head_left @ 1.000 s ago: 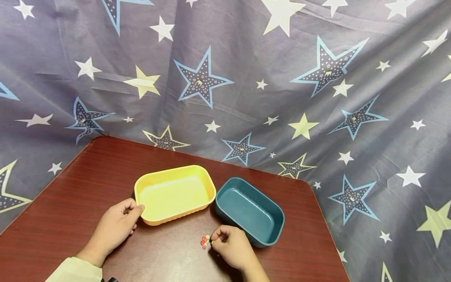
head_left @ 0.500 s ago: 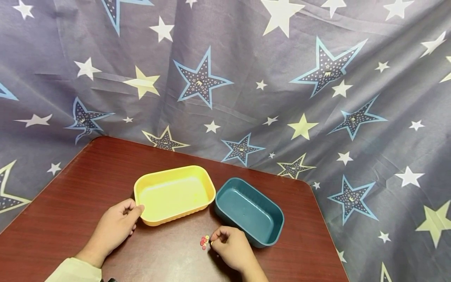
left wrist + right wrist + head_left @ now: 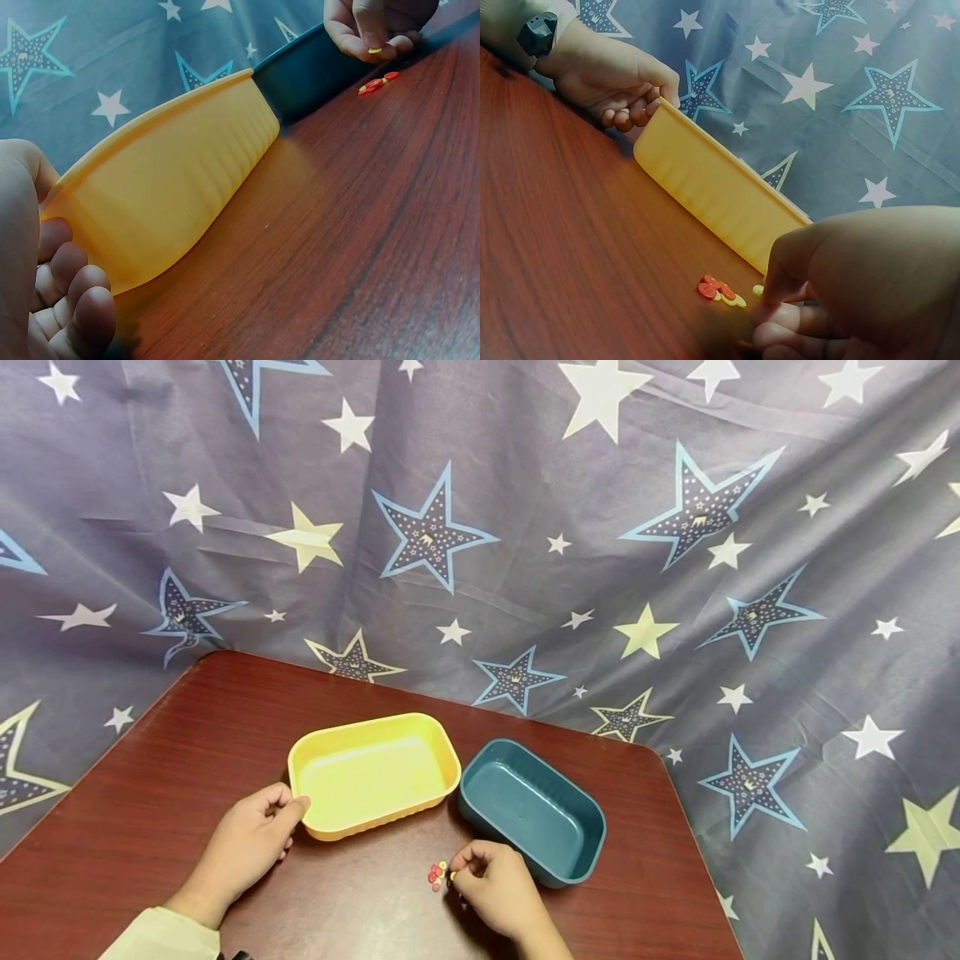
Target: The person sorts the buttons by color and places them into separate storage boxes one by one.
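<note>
My left hand (image 3: 243, 843) grips the yellow bin (image 3: 375, 781) by one corner while my right hand (image 3: 498, 887) pinches a yellow piece (image 3: 375, 51) near the red pieces (image 3: 707, 290).

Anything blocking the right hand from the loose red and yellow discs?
Nothing visible. The right hand, pinching one yellow disc, is just right of the loose red and yellow discs on the table; the teal bin sits beyond the hand, not between.

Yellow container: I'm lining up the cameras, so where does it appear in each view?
Head: yellow container below and left of centre.
Left wrist: left half, rising towards the right.
Right wrist: around centre, slanting down to the right.
Shared landmark: the left hand gripping one end of its rim.
</note>
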The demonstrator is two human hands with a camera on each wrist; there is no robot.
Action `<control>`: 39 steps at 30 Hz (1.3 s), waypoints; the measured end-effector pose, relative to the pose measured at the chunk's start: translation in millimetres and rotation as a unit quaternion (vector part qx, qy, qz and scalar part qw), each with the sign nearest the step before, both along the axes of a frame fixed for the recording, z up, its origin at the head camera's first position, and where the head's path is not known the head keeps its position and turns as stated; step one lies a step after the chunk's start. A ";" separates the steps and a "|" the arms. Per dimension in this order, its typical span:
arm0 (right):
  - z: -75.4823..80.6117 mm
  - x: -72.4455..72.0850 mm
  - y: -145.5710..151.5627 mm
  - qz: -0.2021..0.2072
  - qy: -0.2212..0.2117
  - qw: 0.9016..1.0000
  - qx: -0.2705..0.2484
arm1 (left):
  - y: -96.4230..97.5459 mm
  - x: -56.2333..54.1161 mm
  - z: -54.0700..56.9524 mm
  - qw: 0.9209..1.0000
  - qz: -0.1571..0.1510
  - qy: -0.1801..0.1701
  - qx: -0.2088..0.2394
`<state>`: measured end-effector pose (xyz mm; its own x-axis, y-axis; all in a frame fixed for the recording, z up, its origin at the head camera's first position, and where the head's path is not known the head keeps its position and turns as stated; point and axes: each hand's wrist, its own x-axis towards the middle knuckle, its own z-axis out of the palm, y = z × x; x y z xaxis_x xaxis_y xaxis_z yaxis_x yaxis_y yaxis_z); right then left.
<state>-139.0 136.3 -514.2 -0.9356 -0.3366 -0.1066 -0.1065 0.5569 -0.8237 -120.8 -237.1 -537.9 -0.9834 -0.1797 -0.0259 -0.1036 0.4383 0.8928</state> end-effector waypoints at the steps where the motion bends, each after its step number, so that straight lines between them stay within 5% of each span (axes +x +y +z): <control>1: 0.5 -0.1 -0.1 0.001 -0.001 1.000 -0.001 | 0.3 0.0 0.1 1.000 -0.001 0.000 0.001; 11: 11.0 -4.6 -3.8 0.035 0.005 0.999 -0.010 | 1.8 0.8 3.0 1.000 -0.001 -0.005 0.001; 24: 43.4 -25.0 -18.2 0.071 0.077 0.994 0.035 | 1.8 0.4 0.5 1.000 -0.001 -0.003 0.006; 39: 91.9 -74.4 -39.4 0.086 0.108 0.990 0.035 | 2.2 1.0 2.2 1.000 0.001 -0.005 0.002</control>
<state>-213.4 96.9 -422.3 -0.8685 -0.4920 0.0603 -0.3736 0.5699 -0.7319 -119.8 -234.9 -535.7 -0.9828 -0.1810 -0.0357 -0.1125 0.4346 0.8936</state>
